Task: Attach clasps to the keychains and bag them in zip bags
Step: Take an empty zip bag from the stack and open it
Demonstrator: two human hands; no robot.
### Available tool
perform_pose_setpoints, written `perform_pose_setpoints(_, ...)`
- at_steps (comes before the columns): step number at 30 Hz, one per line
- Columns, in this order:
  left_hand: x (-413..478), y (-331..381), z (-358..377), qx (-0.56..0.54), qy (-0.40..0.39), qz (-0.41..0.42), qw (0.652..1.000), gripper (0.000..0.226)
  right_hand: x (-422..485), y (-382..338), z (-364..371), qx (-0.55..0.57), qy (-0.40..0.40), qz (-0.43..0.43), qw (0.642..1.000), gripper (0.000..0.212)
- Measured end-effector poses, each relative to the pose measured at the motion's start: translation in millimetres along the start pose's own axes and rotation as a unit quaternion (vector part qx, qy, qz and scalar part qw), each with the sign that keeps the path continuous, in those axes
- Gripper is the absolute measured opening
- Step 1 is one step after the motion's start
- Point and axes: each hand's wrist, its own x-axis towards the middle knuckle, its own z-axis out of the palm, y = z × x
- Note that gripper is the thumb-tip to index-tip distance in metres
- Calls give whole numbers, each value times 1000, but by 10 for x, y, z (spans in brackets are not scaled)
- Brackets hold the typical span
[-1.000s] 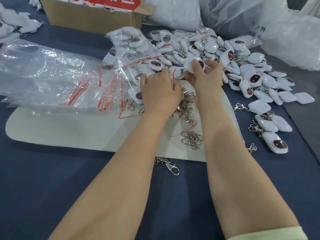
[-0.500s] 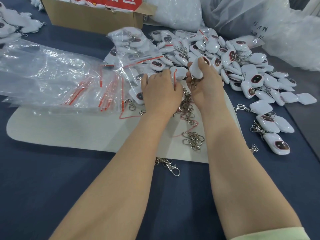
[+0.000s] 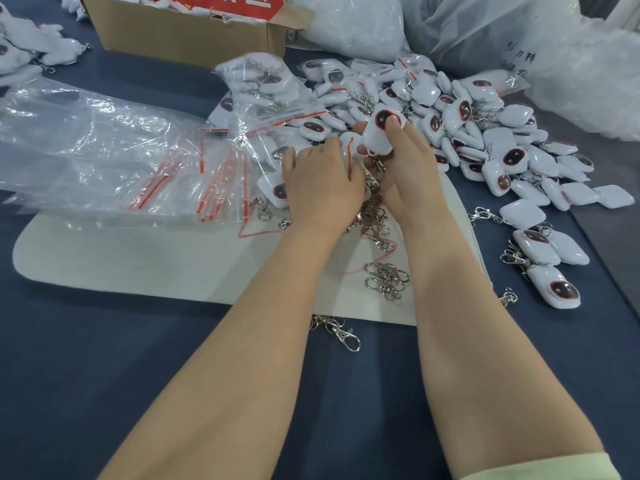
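1. Above the clasps (image 3: 375, 220), right hand (image 3: 405, 174) fingers pinch a keychain (image 3: 379, 133) upright.
2. Left hand (image 3: 322, 181) alongside, fingers curled; can't tell what they grip.
3. Zip bags (image 3: 214, 178) lie left on the tabletop (image 3: 104, 375).

A white mat (image 3: 138, 258) lies beneath our left hand (image 3: 320, 183), 1 cardboard box (image 3: 187, 32) beyond. Plastic sacks (image 3: 485, 29) sit past our right hand (image 3: 403, 171).

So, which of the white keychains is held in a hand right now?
The keychain pinched in the right hand, lifted with its dark oval face towards the camera; the rest lie down in the pile.
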Motion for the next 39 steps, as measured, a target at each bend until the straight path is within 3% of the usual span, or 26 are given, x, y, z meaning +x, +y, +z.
perform_pose_setpoints(9, -11, 9, -26, -14, 2, 2, 1000, 31, -30, -52, -6, -30, -44, -11, 998, 20)
perform_pose_setpoints(13, -12, 18, -45, -30, 1, -8, 1000, 28, -25, -147, -10, -68, -7, -33, 997, 18)
perform_pose_setpoints(17, 9, 55, -107, -118, 28, -52, 991, 18, -35, -254, 91, -137, 10, -32, 990, 5)
perform_pose_setpoints(20, 17, 86, -152, -155, 35, -70, 985, 20, -81, -359, 197, -237, -3, -49, 970, 5)
perform_pose_setpoints(24, 31, 78, -202, -207, 47, -93, 973, 18, -97, -432, 234, -390, 27, -44, 920, 31)
perform_pose_setpoints(28, 63, 33, -235, -136, 65, -91, 984, 12, -109, -534, 181, -450, -7, -12, 893, 13)
perform_pose_setpoints(35, 37, 65, -300, -166, 41, -100, 980, 8, -88, -636, 62, -482, -77, 83, 869, 20)
perform_pose_setpoints(39, 37, 95, -312, -166, 44, -87, 981, 7, -96, -561, 45, -504, -140, 120, 844, 3)
